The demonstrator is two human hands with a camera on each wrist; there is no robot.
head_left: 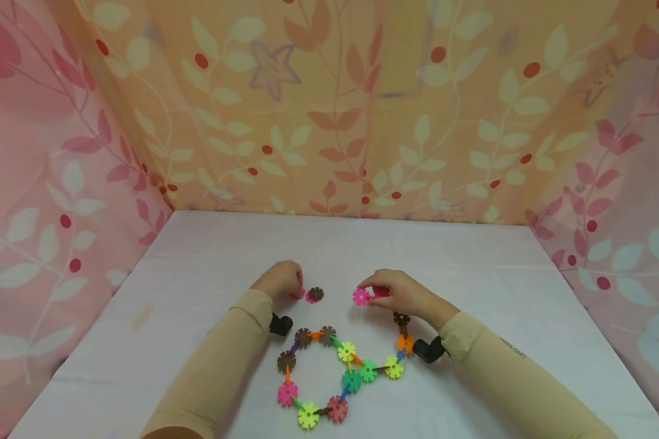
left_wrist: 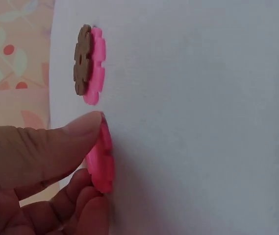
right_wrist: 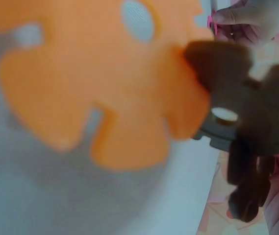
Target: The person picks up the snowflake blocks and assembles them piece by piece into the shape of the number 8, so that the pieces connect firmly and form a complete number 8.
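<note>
My left hand [head_left: 280, 279] is at the table surface, with its thumb and fingers pinching a pink notched snowflake disc [left_wrist: 101, 164]. Just beyond its fingertips, a brown disc [head_left: 316, 294] lies partly over another pink disc [left_wrist: 98, 63]. To the right, my right hand [head_left: 403, 294] holds the pink end of a disc chain, where a pink disc [head_left: 360, 297] sticks out beyond the fingertips. Below that hand, the chain continues through a brown disc [head_left: 401, 319] and an orange disc [head_left: 405, 344]. In the right wrist view, the orange disc [right_wrist: 124, 93] hides much of the hand.
The chain runs on through a yellow disc [head_left: 393, 367] and a green disc [head_left: 368, 370] into a closed ring of multicoloured discs nearer the front, including a pink disc [head_left: 288, 394]. A white cloth covers the table [head_left: 225, 244]; patterned curtains [head_left: 329, 122] stand behind and beside it.
</note>
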